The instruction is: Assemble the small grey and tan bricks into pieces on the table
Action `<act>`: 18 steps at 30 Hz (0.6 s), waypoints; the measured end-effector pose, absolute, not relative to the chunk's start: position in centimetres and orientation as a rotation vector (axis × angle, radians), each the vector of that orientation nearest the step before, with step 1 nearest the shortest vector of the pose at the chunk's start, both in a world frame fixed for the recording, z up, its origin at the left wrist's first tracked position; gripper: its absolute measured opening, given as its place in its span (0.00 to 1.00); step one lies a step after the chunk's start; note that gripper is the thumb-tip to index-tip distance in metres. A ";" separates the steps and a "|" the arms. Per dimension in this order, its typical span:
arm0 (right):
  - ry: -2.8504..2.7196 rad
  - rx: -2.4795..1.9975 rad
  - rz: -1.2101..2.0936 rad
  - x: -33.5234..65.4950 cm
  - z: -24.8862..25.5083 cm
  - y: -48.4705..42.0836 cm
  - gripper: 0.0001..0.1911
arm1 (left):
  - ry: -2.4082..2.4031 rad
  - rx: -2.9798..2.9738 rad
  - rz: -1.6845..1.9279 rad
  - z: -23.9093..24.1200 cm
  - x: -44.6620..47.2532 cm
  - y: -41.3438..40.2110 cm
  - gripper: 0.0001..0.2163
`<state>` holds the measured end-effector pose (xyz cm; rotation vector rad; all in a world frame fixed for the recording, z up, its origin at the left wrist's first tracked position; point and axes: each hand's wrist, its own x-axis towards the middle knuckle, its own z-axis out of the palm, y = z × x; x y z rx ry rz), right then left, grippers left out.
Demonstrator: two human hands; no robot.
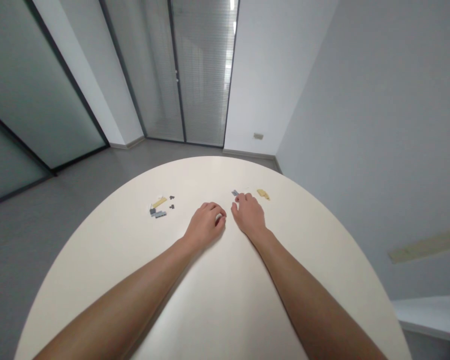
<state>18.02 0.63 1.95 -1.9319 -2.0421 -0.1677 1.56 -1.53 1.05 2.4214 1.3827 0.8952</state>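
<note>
Both my forearms stretch out over a round cream table. My left hand rests on the tabletop with its fingers curled in; a small pale piece seems to sit under its fingertips. Just to its right, my right hand lies on the table with fingers bent, their tips touching a small grey piece. A tan flat piece lies to the right of that hand. To the left of my left hand lies a small cluster of tan, grey and dark pieces.
The table's far edge curves round beyond the pieces. Behind it lies grey floor, with glass partitions and a blinded glass door at the back. A plain wall stands close on the right.
</note>
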 end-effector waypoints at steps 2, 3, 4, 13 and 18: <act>-2.097 -1.905 -0.190 18.2 2.2 -0.1 0.15 | 1.381 2.427 0.896 1.0 1.5 -1.5 0.09; -2.120 -1.883 -0.201 18.3 2.3 -0.5 0.15 | 1.383 2.427 0.897 1.0 1.5 -1.5 0.08; -2.143 -1.867 -0.199 18.5 2.4 -1.0 0.16 | 1.386 2.426 0.898 1.0 1.5 -1.5 0.08; -2.152 -1.772 -0.055 19.7 1.5 -3.2 0.26 | 1.404 2.419 0.891 1.1 1.3 -1.7 0.09; -2.179 -1.749 0.004 20.0 1.4 -3.2 0.30 | 1.485 2.458 0.852 1.2 1.3 -2.1 0.09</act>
